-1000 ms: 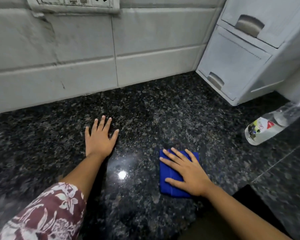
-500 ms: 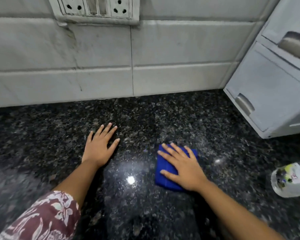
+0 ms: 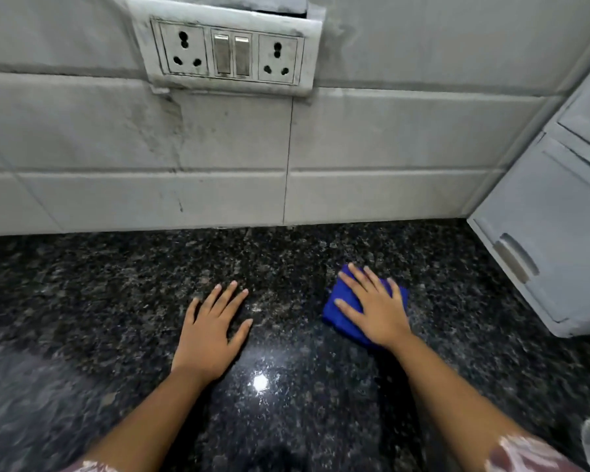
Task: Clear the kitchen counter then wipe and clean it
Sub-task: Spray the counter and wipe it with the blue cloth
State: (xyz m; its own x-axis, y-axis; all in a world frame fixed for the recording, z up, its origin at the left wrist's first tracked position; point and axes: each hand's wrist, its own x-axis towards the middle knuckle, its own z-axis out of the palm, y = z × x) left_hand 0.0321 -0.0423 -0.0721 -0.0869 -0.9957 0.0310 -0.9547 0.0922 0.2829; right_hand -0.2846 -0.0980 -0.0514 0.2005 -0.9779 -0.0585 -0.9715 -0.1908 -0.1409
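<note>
Right of centre, the right hand (image 3: 377, 310) presses a blue cloth (image 3: 343, 311) flat on the bench (image 3: 116, 301), fingers straight and spread. The left hand (image 3: 209, 332) lies flat at centre (fingers wide, holding nothing). A socket plate (image 3: 230, 56) sits on the wall at upper centre, and white drawers (image 3: 552, 233) stand at the right edge.

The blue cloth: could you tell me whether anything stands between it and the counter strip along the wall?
Nothing visible does. The right hand presses the blue cloth flat, and only bare counter lies between it and the wall. The left hand and the white drawer unit sit off to either side.
</note>
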